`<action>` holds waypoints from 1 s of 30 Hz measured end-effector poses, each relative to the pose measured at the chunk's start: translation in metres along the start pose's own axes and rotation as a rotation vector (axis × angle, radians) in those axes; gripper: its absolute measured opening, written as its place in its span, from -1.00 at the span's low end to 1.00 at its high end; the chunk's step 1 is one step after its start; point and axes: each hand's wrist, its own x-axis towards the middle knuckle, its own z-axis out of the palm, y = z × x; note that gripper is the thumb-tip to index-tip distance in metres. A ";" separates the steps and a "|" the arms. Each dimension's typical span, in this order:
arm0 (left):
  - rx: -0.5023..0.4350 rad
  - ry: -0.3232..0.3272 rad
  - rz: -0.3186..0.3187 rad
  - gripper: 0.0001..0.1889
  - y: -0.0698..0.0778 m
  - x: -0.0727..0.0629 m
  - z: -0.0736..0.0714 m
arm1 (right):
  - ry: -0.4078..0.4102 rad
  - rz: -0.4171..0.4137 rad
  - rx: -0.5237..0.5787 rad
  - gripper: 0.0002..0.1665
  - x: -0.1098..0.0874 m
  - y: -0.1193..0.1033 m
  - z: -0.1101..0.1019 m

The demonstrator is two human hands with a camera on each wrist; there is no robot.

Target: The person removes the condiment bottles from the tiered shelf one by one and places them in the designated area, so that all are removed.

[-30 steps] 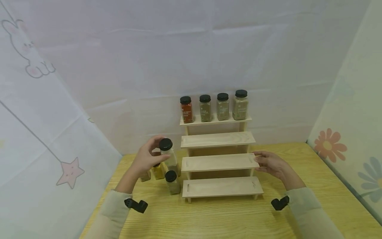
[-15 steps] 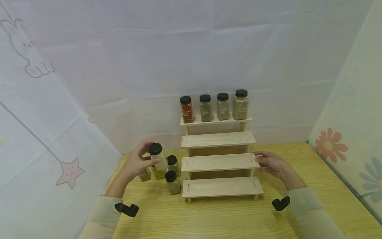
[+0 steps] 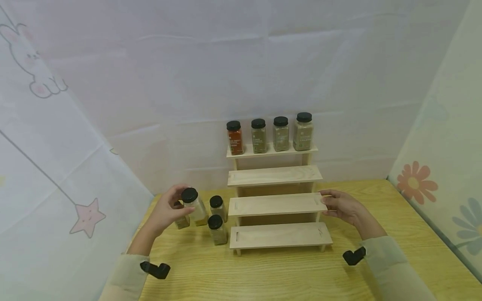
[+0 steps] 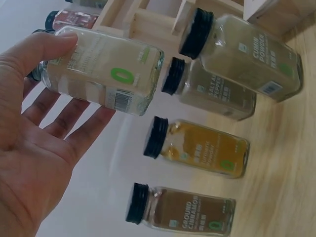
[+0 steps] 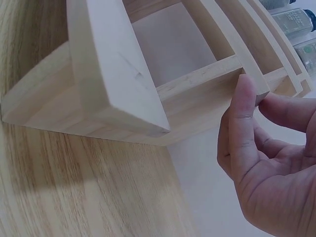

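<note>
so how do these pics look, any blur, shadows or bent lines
Right wrist: boards of the rack look bowed, likely lens distortion, with a soft shadow on the table; left wrist: pale print on the held jar barely stands out, though the cinnamon jar reads clearly; head: dim light, lettering on the red jar soft.
</note>
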 end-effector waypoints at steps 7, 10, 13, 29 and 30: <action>-0.020 -0.022 -0.004 -0.35 -0.013 -0.007 -0.003 | 0.006 -0.001 0.007 -0.19 0.000 0.000 0.000; -0.036 -0.030 -0.014 -0.35 -0.019 -0.009 -0.003 | 0.005 -0.005 0.003 -0.21 0.000 0.000 0.000; -0.046 -0.039 -0.030 -0.33 -0.025 -0.012 -0.003 | 0.013 -0.002 0.005 -0.22 0.000 -0.001 0.001; -0.058 -0.069 -0.120 -0.32 -0.049 -0.030 0.006 | 0.016 0.003 0.008 -0.19 -0.002 -0.001 0.002; -0.053 -0.067 -0.126 -0.33 -0.051 -0.031 0.006 | 0.016 0.003 0.007 -0.18 -0.002 -0.001 0.003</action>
